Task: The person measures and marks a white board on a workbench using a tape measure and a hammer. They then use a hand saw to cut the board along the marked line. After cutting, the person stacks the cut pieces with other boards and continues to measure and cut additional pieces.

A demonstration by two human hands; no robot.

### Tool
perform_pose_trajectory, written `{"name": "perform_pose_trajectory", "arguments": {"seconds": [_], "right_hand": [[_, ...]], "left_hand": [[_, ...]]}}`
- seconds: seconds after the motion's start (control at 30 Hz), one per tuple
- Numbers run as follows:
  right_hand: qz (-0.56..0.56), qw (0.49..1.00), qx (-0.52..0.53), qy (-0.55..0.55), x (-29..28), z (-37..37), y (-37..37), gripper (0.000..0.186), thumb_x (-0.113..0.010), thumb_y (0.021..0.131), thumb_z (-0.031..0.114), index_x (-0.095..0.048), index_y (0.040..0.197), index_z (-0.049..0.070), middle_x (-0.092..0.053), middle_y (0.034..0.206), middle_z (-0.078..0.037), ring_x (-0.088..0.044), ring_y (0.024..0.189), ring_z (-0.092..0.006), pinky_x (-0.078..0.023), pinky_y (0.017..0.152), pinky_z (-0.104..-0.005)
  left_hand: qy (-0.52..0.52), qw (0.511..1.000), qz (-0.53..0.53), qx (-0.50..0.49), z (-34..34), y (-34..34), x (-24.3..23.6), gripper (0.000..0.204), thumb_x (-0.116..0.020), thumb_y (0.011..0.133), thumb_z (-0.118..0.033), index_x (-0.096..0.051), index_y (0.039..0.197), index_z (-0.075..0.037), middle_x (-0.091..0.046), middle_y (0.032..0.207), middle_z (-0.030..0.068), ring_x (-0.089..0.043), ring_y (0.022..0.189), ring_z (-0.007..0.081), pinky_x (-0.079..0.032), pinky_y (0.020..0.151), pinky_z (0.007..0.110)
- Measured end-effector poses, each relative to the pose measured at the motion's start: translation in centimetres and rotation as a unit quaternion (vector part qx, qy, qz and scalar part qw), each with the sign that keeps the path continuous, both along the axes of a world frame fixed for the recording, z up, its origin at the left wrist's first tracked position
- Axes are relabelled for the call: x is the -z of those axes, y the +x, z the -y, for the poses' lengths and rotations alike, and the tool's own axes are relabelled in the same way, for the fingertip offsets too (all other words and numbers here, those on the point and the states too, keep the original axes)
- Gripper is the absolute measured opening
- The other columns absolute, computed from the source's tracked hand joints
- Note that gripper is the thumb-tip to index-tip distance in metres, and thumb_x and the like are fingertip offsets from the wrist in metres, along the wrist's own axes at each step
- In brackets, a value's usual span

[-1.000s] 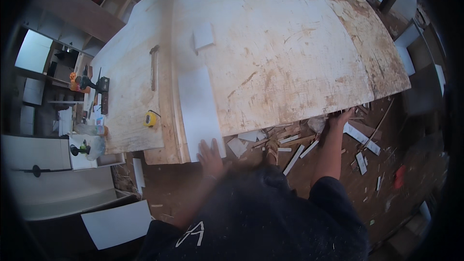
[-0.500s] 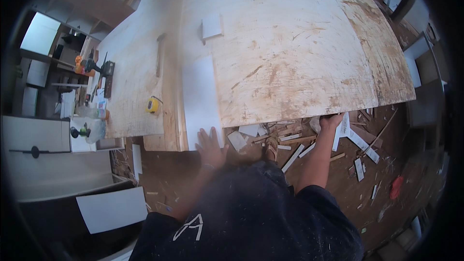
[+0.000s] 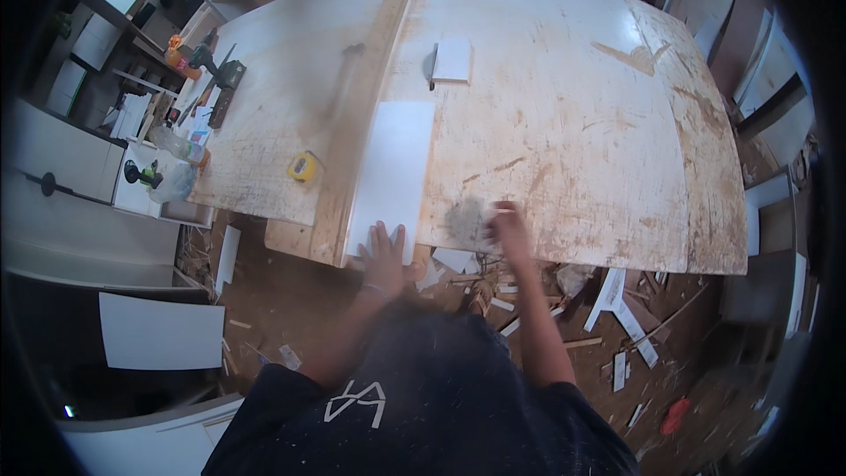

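My left hand (image 3: 385, 254) lies flat with its fingers spread on the near end of a long white panel (image 3: 394, 174), which rests on a large worn plywood worktable (image 3: 573, 123) beside a wooden strip (image 3: 366, 115). At the table's near edge my right hand (image 3: 505, 225) is blurred; a small pale thing shows at its fingertips, and I cannot tell whether it is held. A small white square piece (image 3: 452, 60) lies farther up the table. A yellow tape measure (image 3: 302, 166) sits left of the strip.
A hammer (image 3: 345, 79) lies on the left part of the table. A power drill (image 3: 207, 62), a bottle and clutter sit at the left edge. White offcuts and wood scraps (image 3: 617, 308) litter the brown floor under the near edge. White boards lean at the right and lower left.
My view has moved closer over the table. My right hand has come up from the scraps under the table's edge onto the tabletop. My left hand stays on the white panel.
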State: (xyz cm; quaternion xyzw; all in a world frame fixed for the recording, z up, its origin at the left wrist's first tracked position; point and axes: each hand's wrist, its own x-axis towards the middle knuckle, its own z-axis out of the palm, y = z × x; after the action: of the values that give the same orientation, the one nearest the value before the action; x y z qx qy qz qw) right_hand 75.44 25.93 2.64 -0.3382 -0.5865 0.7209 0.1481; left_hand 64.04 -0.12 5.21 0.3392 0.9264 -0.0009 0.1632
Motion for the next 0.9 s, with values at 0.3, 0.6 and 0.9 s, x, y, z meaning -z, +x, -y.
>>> {"name": "perform_pose_trajectory", "arguments": {"seconds": [0.3, 0.6, 0.9], "right_hand": [[0.061, 0.93, -0.175, 0.316, 6.0, 9.3, -11.5, 0.075, -0.055, 0.1, 0.021, -0.014, 0.161, 0.009, -0.073, 0.091, -0.022, -0.073, 0.073, -0.0303, -0.059, 0.067, -0.0371], [0.144, 0.967, -0.196, 0.073, -1.4, 6.3, -14.6, 0.071, -0.054, 0.1, 0.016, -0.018, 0.162, 0.015, -0.071, 0.076, -0.017, -0.069, 0.056, -0.0228, -0.058, 0.057, -0.039], [0.128, 0.971, -0.148, 0.134, 1.1, 3.9, -18.4, 0.068, -0.056, 0.099, 0.017, -0.026, 0.16, 0.016, -0.072, 0.079, -0.019, -0.07, 0.059, -0.0242, -0.059, 0.06, -0.038]], "left_hand": [[0.013, 1.0, -0.002, 0.011, -1.6, -3.5, 0.7, 0.103, -0.076, 0.082, -0.047, -0.018, 0.162, -0.016, -0.007, 0.166, 0.0265, -0.006, 0.154, 0.0439, -0.014, 0.115, 0.073], [0.027, 0.993, 0.02, 0.115, -1.3, -10.9, -0.5, 0.092, -0.073, 0.088, -0.039, -0.023, 0.159, -0.011, -0.017, 0.166, 0.0185, -0.015, 0.155, 0.0338, -0.021, 0.121, 0.058], [0.008, 0.992, 0.002, 0.124, -4.3, -14.1, -0.7, 0.095, -0.071, 0.088, -0.041, -0.02, 0.157, -0.001, -0.018, 0.166, 0.0176, -0.017, 0.155, 0.0326, -0.024, 0.121, 0.056]]}}
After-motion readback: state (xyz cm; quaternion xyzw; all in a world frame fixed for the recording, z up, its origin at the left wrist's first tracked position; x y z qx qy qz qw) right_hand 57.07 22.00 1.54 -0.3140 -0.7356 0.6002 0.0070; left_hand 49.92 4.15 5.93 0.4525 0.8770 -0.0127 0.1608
